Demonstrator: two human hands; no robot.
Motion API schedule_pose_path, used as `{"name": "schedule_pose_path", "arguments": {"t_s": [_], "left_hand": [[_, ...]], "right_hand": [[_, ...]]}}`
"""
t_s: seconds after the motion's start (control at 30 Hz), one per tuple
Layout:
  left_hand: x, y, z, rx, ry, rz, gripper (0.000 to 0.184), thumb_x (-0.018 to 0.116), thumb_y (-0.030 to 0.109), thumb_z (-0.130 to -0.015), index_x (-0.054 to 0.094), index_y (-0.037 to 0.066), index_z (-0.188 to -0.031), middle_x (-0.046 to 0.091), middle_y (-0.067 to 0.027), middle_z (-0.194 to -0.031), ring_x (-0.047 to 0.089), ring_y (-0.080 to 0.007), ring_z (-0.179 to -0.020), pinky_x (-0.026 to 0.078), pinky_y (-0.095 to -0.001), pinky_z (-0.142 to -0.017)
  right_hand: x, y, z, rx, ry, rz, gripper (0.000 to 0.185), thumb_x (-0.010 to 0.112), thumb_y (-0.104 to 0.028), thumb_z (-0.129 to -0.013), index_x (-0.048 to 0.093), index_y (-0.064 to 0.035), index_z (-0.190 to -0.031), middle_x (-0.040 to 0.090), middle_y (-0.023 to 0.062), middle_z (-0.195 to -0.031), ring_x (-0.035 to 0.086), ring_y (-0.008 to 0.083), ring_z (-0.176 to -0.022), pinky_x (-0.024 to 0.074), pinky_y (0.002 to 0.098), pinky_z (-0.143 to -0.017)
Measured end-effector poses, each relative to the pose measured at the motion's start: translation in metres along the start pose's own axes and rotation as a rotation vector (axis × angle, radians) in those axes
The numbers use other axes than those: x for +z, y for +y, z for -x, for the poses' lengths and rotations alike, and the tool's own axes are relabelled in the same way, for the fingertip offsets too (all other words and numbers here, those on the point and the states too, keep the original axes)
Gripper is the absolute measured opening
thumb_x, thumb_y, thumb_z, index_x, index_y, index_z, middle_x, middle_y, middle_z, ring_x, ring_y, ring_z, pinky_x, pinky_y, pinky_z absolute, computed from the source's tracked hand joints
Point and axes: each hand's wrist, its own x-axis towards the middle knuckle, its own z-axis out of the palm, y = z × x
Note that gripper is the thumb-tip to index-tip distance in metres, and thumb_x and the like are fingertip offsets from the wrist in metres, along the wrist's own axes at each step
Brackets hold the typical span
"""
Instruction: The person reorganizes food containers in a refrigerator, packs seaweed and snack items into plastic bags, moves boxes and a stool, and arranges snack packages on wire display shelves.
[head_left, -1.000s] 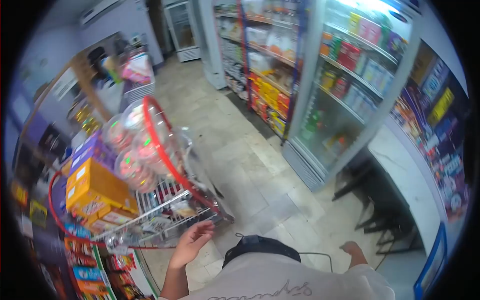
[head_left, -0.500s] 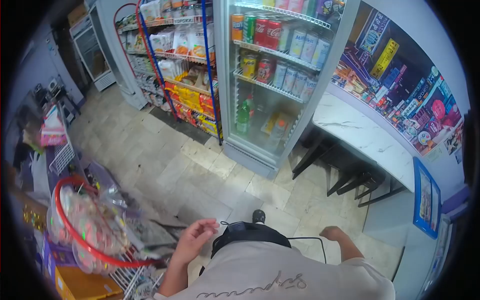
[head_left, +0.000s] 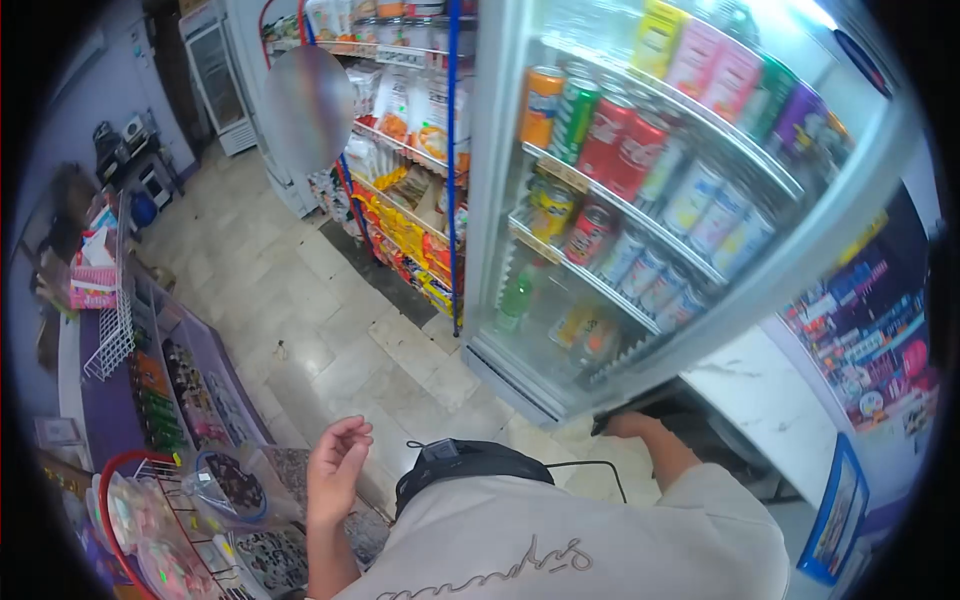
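Note:
My left hand (head_left: 340,468) hangs in front of my body, loosely curled with nothing seen in it. Close by are a red-rimmed wire rack (head_left: 128,468) and clear-packed goods (head_left: 232,482). My right hand (head_left: 630,427) is out to the right, near the lower corner of a glass-door drinks fridge (head_left: 510,383). Its fingers are partly hidden, and a dark edge shows at their tips; I cannot tell whether they touch it. The fridge holds soda cans (head_left: 640,155), several pale cans (head_left: 690,190) and a green bottle (head_left: 515,305). A black pouch (head_left: 470,460) sits at my waist.
Left of the fridge stands a blue-framed snack rack (head_left: 455,200). A marble-patterned counter (head_left: 765,385) runs along the right with dark stools (head_left: 690,440) beneath. Purple shelving (head_left: 215,375) lines the left of the tiled floor (head_left: 320,330). Another upright fridge (head_left: 218,80) stands far back.
My view has come closer to the drinks fridge, which looks larger. My left hand has shifted left; my right hand now appears beside the fridge's lower corner.

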Motion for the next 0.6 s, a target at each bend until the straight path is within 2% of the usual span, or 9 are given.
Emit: {"name": "schedule_pose_path", "arguments": {"t_s": [0.03,0.1,0.17,0.23,0.3,0.37,0.43,0.47,0.6], "left_hand": [[-0.008,0.005,-0.014,0.002,0.030,0.003,0.029,0.056,0.005,-0.091,0.056,0.000,-0.120,0.062,-0.0077,-0.109,0.059,-0.0141,-0.096,0.046,-0.0292,-0.090],[-0.038,0.013,-0.046,0.101,0.012,-0.195,0.031,0.057,0.005,-0.090,0.055,0.000,-0.121,0.062,-0.0062,-0.108,0.057,-0.0139,-0.099,0.045,-0.0293,-0.092],[-0.067,0.024,-0.085,0.149,0.154,-0.157,0.030,0.057,0.008,-0.092,0.056,0.001,-0.121,0.061,-0.0051,-0.108,0.057,-0.0126,-0.098,0.044,-0.0279,-0.091],[-0.101,0.032,-0.133,0.182,0.289,-0.159,0.029,0.056,0.012,-0.094,0.056,0.002,-0.121,0.061,-0.0041,-0.108,0.056,-0.0106,-0.095,0.044,-0.0252,-0.087],[-0.140,0.025,-0.188,0.185,0.305,-0.111,0.029,0.057,0.015,-0.095,0.056,0.003,-0.121,0.061,-0.0033,-0.107,0.056,-0.0094,-0.092,0.044,-0.0241,-0.083],[-0.168,0.019,-0.260,0.160,0.194,-0.076,0.030,0.058,0.017,-0.095,0.056,0.003,-0.122,0.061,-0.0037,-0.107,0.055,-0.0088,-0.090,0.044,-0.0234,-0.080],[-0.179,0.014,-0.324,0.013,0.148,-0.131,0.031,0.058,0.017,-0.095,0.055,0.002,-0.123,0.061,-0.0047,-0.108,0.056,-0.0096,-0.090,0.044,-0.0235,-0.080],[-0.173,0.025,-0.350,0.014,0.064,-0.222,0.032,0.058,0.016,-0.094,0.055,0.001,-0.123,0.061,-0.0055,-0.108,0.056,-0.0111,-0.092,0.045,-0.0245,-0.082],[-0.155,0.049,-0.446,0.088,-0.288,-0.333,0.032,0.060,0.008,-0.092,0.056,0.002,-0.123,0.062,-0.0056,-0.110,0.058,-0.0130,-0.097,0.047,-0.0272,-0.086]], "right_hand": [[-0.045,-0.022,-0.030,-0.099,-0.007,0.035,0.051,0.050,-0.051,-0.091,0.071,-0.0065,-0.102,0.068,0.0187,-0.105,0.063,0.0374,-0.098,0.0453,0.0457,-0.089],[-0.114,-0.076,-0.091,-0.147,0.013,0.109,0.050,0.053,-0.052,-0.090,0.070,-0.0072,-0.106,0.066,0.0188,-0.111,0.061,0.0372,-0.102,0.0456,0.0451,-0.090],[-0.181,-0.152,-0.095,-0.266,0.198,-0.052,0.048,0.056,-0.050,-0.089,0.068,-0.0090,-0.112,0.063,0.0175,-0.117,0.059,0.0355,-0.107,0.0453,0.0439,-0.092],[-0.231,-0.215,-0.105,-0.294,0.261,-0.081,0.043,0.059,-0.045,-0.089,0.066,-0.0100,-0.114,0.061,0.0146,-0.119,0.058,0.0338,-0.109,0.0452,0.0422,-0.093],[-0.262,-0.249,-0.132,-0.326,0.346,-0.165,0.042,0.061,-0.043,-0.088,0.066,-0.0095,-0.112,0.062,0.0146,-0.117,0.058,0.0337,-0.108,0.0454,0.0419,-0.093],[-0.288,-0.270,-0.139,-0.314,0.429,-0.246,0.040,0.063,-0.041,-0.087,0.066,-0.0090,-0.111,0.063,0.0145,-0.115,0.059,0.0335,-0.107,0.0456,0.0415,-0.093],[-0.311,-0.287,-0.141,-0.303,0.584,-0.286,0.038,0.066,-0.037,-0.086,0.066,-0.0079,-0.110,0.064,0.0148,-0.111,0.060,0.0340,-0.103,0.0478,0.0414,-0.089],[-0.318,-0.293,-0.137,-0.279,0.576,-0.301,0.038,0.066,-0.037,-0.086,0.066,-0.0079,-0.110,0.064,0.0148,-0.111,0.060,0.0340,-0.103,0.0478,0.0414,-0.089],[-0.367,-0.323,-0.145,-0.253,0.817,-0.492,0.034,0.070,-0.031,-0.085,0.066,-0.0068,-0.108,0.066,0.0161,-0.104,0.063,0.0330,-0.094,0.0511,0.0396,-0.082]]}}
